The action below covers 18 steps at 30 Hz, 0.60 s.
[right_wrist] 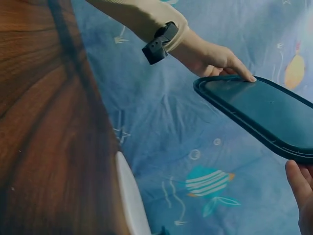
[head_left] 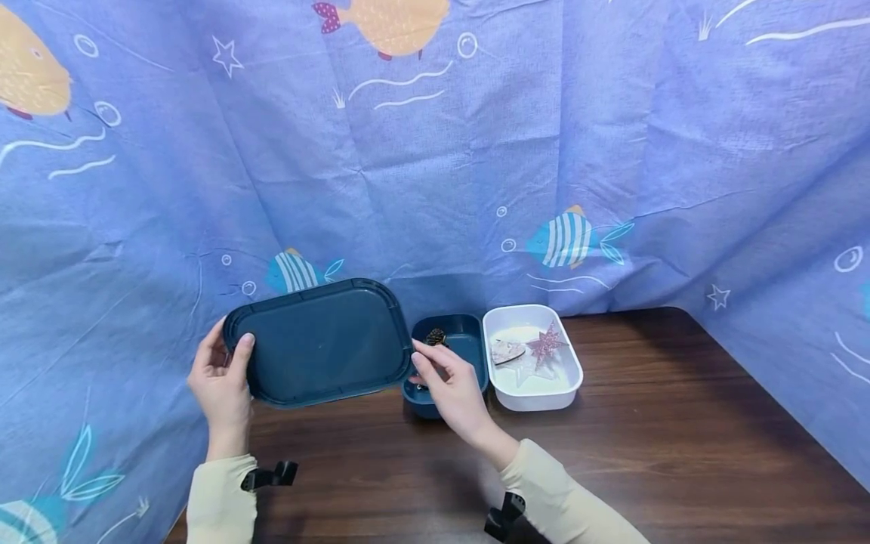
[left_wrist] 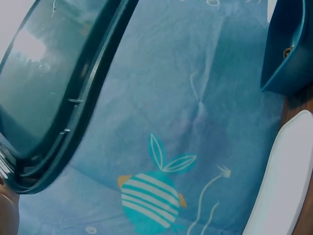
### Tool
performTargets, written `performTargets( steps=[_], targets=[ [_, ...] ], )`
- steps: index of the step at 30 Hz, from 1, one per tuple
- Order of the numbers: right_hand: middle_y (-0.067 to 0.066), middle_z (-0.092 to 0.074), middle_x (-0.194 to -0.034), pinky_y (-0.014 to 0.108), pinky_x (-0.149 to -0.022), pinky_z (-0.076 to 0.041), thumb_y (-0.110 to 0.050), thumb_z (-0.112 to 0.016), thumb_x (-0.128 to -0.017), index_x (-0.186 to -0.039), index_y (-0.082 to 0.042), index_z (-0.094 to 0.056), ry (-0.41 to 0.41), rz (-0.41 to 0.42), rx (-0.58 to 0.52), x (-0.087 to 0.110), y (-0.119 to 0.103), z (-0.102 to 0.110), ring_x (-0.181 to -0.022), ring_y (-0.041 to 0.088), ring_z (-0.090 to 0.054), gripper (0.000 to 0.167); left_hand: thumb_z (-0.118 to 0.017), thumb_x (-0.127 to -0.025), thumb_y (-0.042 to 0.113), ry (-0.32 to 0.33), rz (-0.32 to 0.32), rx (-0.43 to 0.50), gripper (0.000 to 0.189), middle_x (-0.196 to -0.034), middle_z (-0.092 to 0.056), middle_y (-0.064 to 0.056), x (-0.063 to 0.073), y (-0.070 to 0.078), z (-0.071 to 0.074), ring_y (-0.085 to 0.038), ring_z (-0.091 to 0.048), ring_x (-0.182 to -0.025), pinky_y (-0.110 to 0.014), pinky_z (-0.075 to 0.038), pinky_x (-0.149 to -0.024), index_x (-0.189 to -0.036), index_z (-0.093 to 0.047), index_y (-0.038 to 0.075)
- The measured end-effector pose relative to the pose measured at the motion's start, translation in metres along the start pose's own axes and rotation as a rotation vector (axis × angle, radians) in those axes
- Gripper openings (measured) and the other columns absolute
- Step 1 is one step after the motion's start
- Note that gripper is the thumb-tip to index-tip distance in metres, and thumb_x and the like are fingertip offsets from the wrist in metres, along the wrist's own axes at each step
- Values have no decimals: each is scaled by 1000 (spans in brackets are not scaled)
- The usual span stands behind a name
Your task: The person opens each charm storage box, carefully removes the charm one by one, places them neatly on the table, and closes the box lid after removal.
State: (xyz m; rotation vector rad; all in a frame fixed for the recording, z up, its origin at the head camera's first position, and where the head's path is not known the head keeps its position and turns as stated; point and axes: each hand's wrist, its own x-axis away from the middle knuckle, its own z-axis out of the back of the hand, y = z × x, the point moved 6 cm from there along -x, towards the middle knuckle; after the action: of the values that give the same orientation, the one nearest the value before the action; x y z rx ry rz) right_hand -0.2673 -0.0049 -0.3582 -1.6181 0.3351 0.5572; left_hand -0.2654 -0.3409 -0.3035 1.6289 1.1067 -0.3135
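Lid (head_left: pixel 316 344): dark teal, oblong with rounded corners, raised clear of the counter (head_left: pixel 646 438); it was left of the dark teal box (head_left: pixel 469 344) and tilted, its right end higher than its left.
Left grip (head_left: pixel 220 385): pinched the lid's left end, thumb flat on the face toward the head camera, the other fingers curled behind the rim.
Right grip (head_left: pixel 451 389): pinched the right end at the rim with thumb and fingertips, a lighter-looking hold; the far-side fingers were partly hidden.
Weight and stiffness: probably light, and stiff enough to keep its shape, since it showed no sag between the two hands.
Surface: smooth, with a bright reflection in the left wrist view, so likely a little slippery on the flat middle; it did not look fragile.
Best hold: the two short ends, where the ridged rim should have given the fingertips an edge; the broad face offered little to pinch.
Dark teal box: stood open on the far part of the counter, with a small dark-and-gold item (head_left: pixel 436 337) inside.
White box (head_left: pixel 537 402): stood just right of it, holding a pink glittery star (head_left: pixel 546 345), a pale star (head_left: pixel 533 372) and a whitish piece (head_left: pixel 507 351).
Backdrop: a blue fish-patterned curtain (head_left: pixel 435 166) hung behind the counter.
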Motion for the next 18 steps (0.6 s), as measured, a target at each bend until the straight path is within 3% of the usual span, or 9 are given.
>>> performTargets(
  steps=[5, 12, 18],
  targets=[
    [16, -66, -110, 32, -80, -60, -9, -58, -103, -140, -6, -60, -25, -100, 4, 3, 14, -8, -92, 38, -71, 37, -72, -87, -8, 9, 23, -43, 44, -113, -68, -10, 3, -3, 9, -18, -63, -102, -19, -54, -81, -130, -63, -9],
    [12, -67, -107, 38, -82, -60, -19, -59, -104, -142, -16, -60, -33, -116, -24, 7, 27, -12, -92, 30, -72, 39, -73, -88, -6, 22, 74, -108, 40, -110, -70, -8, 7, -10, 14, -16, -65, -100, -17, -54, -79, -127, -66, -8],
    [17, -68, -114, 32, -81, -60, -11, -55, -105, -143, -8, -57, -43, -145, -12, 11, 38, -18, -96, 33, -69, 39, -76, -87, -3, 53, 156, -144, 38, -107, -70, -6, 8, -22, 26, -13, -65, -96, -15, -54, -77, -124, -68, -6]
  ],
)
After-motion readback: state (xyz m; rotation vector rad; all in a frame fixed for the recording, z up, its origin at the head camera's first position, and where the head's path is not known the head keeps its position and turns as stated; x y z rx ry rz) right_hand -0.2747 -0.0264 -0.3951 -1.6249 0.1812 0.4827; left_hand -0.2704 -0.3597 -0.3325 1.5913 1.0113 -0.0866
